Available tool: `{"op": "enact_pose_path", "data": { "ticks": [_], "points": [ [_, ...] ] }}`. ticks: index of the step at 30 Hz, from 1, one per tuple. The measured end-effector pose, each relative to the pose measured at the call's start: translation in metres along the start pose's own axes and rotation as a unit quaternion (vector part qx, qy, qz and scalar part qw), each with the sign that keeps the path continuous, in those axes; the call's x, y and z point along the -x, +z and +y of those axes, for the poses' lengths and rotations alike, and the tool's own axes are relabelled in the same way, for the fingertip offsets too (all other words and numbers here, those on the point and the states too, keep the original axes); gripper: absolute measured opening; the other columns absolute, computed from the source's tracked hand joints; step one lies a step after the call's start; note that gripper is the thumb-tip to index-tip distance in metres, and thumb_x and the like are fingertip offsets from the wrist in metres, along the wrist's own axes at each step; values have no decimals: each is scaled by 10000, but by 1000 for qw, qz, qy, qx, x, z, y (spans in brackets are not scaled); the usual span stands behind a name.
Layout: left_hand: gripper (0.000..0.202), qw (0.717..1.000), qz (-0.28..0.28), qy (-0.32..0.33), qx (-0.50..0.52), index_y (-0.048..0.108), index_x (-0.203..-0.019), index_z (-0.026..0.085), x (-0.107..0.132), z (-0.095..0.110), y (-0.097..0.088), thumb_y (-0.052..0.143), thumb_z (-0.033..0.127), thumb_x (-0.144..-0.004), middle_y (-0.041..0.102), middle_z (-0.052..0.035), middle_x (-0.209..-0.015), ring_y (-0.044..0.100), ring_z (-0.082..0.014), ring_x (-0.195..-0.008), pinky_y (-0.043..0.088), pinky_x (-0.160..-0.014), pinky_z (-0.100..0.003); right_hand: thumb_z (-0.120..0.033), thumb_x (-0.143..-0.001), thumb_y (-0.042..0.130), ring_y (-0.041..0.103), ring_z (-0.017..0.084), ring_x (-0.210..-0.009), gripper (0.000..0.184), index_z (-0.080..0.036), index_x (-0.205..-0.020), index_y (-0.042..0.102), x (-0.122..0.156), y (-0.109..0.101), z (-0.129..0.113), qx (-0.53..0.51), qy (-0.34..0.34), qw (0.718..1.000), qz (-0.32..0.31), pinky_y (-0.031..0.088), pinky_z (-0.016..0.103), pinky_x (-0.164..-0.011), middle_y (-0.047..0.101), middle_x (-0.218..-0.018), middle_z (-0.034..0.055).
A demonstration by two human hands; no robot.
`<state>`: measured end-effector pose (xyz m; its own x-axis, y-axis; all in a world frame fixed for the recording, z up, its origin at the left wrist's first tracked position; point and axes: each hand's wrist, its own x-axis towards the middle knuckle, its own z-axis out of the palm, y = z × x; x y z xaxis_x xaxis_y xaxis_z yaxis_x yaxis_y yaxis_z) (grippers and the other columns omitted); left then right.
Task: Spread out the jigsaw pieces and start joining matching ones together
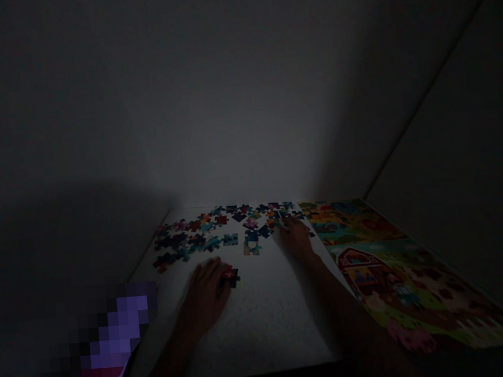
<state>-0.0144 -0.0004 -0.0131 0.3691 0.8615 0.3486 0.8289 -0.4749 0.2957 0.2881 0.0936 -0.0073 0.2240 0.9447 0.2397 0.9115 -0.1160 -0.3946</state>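
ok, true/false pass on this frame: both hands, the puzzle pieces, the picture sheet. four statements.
1. The left hand lies palm down on the table, fingertips at a small clump of pieces. True.
2. The right hand rests on the farm picture. False: it is at the scattered pieces, just left of the picture.
3. The farm picture lies along the table's left side. False: it lies along the right side.
4. The scattered pieces lie mostly at the table's far end. True.
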Motion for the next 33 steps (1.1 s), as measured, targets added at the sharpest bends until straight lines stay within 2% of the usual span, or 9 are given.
{"op": "enact_pose_path", "data": {
  "ticks": [4, 8, 12, 17, 23, 29, 33],
  "points": [
    [357, 1000, -16, -14, 0, 624, -1207, 227, -2, 2, 0, 508, 175, -873, 582, -102, -1386, 487, -285, -1336, 323, -1149, -568, -352, -968, 455, 498, 264, -1277, 370, -229, -1286, 602, -2, 7, -11, -1, -25, 999, -22, 352, 424, -1060, 571, -1379, 104],
    [367, 1000, -8, -21, 5, 629, -1200, 217, -3, 4, 0, 489, 153, -867, 584, -105, -1384, 489, -284, -1334, 323, -1151, -562, -357, -979, 434, 492, 263, -1281, 364, -265, -1284, 610, 5, 7, -13, -13, -30, 999, -18, 333, 426, -1069, 599, -1338, 87],
    [388, 1000, -3, -25, 6, 594, -1257, 180, -2, 6, 1, 513, 211, -879, 584, -129, -1382, 495, -294, -1329, 322, -1156, -551, -346, -978, 428, 542, 251, -1236, 380, -212, -1287, 604, 2, 3, -18, -21, -48, 998, -25, 380, 368, -1037, 610, -1323, 111],
    [405, 999, -18, -42, 2, 598, -1228, 156, -2, 7, 1, 579, 356, -877, 565, -157, -1398, 483, -310, -1338, 299, -1165, -555, -268, -968, 438, 576, 208, -1210, 389, -143, -1301, 595, -31, 12, -48, -23, -75, 996, -50, 400, 281, -1021, 634, -1311, 122],
    [382, 999, -24, -46, 14, 616, -1171, 191, -2, 6, 2, 630, 397, -849, 548, -139, -1417, 460, -308, -1355, 260, -1184, -547, -354, -969, 449, 599, 235, -1194, 420, -165, -1308, 609, -77, 31, -83, -1, -74, 994, -78, 431, 295, -981, 640, -1312, 125],
    [451, 997, -55, -58, 21, 603, -1190, 180, -2, 7, 0, 635, 470, -847, 511, -147, -1454, 416, -312, -1389, 229, -1198, -546, -512, -957, 464, 640, 263, -1128, 451, -234, -1259, 651, -99, 42, -90, 29, -77, 990, -117, 466, 328, -912, 681, -1242, 115],
    [474, 995, -66, -64, 26, 603, -1184, 185, -3, 9, -3, 642, 504, -836, 495, -146, -1468, 391, -316, -1404, 214, -1201, -550, -534, -956, 463, 624, 270, -1153, 469, -226, -1252, 656, -103, 45, -88, 52, -85, 986, -132, 455, 330, -930, 685, -1232, 127]
  ]
}}
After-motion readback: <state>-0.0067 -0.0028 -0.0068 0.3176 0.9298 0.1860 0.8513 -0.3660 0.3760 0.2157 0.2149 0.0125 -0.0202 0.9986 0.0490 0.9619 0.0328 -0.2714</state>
